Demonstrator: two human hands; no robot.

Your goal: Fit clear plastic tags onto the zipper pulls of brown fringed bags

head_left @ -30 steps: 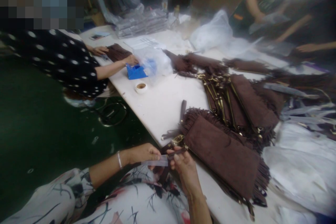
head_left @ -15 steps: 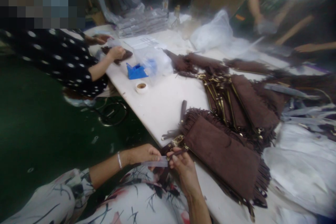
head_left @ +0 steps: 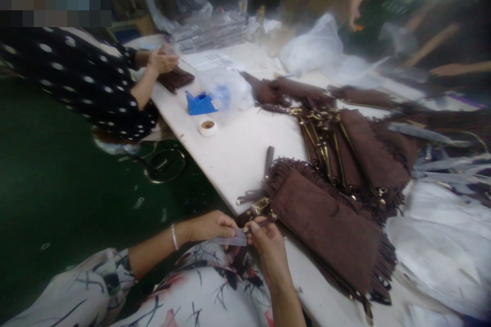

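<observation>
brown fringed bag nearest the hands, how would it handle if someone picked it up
The bag would probably be soft and bend somewhat, as its face looks like matte fabric with faint creases. Its fringe would likely dangle and swing, being cut into thin loose strips. The gold clasp beside its corner might trail along, if attached.

A workshop is indicated. Many similar brown bags are laid along a white table beyond the right hand; plastic wrapping is heaped to the right of that hand. Places at the same table, farther forward, are occupied by co-workers.
</observation>
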